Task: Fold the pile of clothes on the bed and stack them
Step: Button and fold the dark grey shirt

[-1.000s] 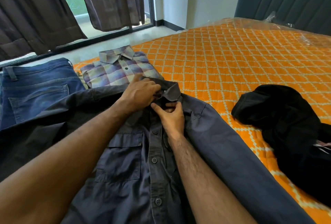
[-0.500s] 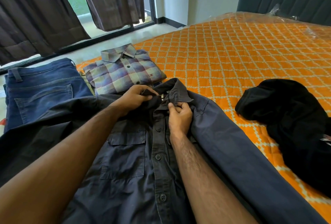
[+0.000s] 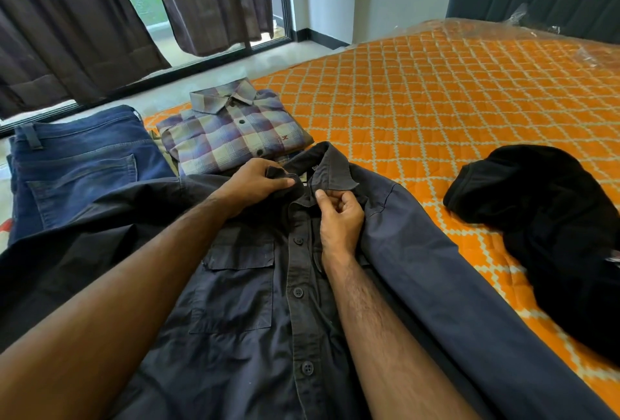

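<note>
A dark navy button shirt (image 3: pixel 255 312) lies front up on the orange quilted bed (image 3: pixel 453 94), sleeves spread to both sides. My left hand (image 3: pixel 255 183) pinches the left collar tip near the top button. My right hand (image 3: pixel 339 218) has its fingers curled at the placket just under the right collar flap, gripping the fabric edge. Beyond the collar sits a folded plaid shirt (image 3: pixel 231 127). Folded blue jeans (image 3: pixel 80 164) lie at the left.
A crumpled black garment (image 3: pixel 543 215) lies on the bed at the right. Dark curtains (image 3: pixel 67 17) hang over a glass door behind the bed's far edge, with bare floor between. Clear plastic wrap covers the bed's far right corner.
Both hands have stayed at the collar. My left hand shifted its pinch out along the left collar tip, and my right hand slid slightly down below the right flap.
</note>
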